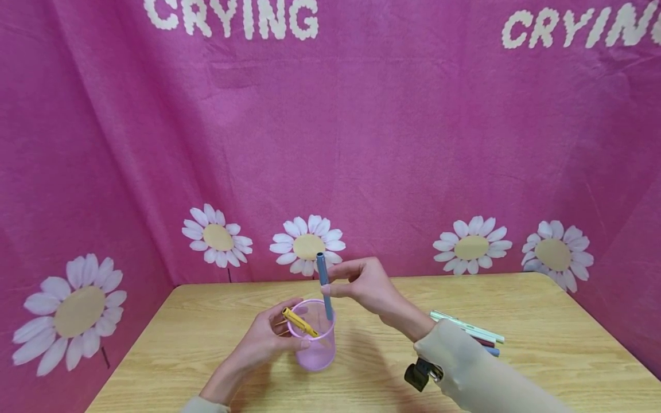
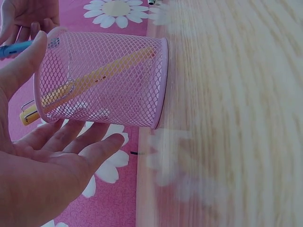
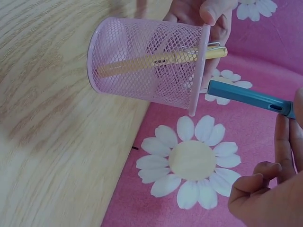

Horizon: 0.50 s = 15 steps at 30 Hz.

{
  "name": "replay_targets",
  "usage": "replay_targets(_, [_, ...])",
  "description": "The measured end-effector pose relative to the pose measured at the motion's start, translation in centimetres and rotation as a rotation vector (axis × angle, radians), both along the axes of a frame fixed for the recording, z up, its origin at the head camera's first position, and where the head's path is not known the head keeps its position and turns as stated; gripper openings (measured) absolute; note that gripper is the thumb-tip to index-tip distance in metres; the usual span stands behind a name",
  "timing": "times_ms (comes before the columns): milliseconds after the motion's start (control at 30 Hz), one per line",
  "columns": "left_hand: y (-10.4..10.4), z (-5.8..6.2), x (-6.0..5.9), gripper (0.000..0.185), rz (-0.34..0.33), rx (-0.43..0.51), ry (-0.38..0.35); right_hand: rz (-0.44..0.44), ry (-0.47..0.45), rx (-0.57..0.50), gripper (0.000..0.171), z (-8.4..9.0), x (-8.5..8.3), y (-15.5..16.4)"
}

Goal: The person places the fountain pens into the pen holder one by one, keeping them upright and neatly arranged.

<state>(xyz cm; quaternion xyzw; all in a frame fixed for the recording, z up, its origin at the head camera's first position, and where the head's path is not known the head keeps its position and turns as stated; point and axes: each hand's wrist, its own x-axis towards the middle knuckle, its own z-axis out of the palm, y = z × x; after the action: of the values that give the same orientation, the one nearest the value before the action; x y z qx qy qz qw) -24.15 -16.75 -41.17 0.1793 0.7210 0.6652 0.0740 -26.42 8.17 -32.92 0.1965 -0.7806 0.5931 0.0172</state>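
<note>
A light wooden desk [image 1: 542, 344] with a rounded far right corner is standing against pink daisy-printed cloth that is running along its far edge and both side edges. A pink mesh pen cup [image 1: 313, 344] is standing upright on the desk, left of centre and about midway between the near and far edges. A small loose bundle of pens [image 1: 472, 332] is lying flat on the right half, the pens pointing roughly toward the far left corner; a sleeve is partly covering their near ends.
</note>
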Motion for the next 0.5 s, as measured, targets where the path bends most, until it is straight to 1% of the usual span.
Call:
replay_targets(267, [0.0, 0.0, 0.0, 0.087, -0.008, -0.006, 0.006, 0.022, 0.037, -0.036, 0.025, -0.8, -0.7, -0.9])
replay_targets(500, [0.0, 0.1, 0.0, 0.086, -0.009, 0.000, -0.004, 0.014, 0.014, -0.027, 0.022, -1.8, -1.1, -1.5])
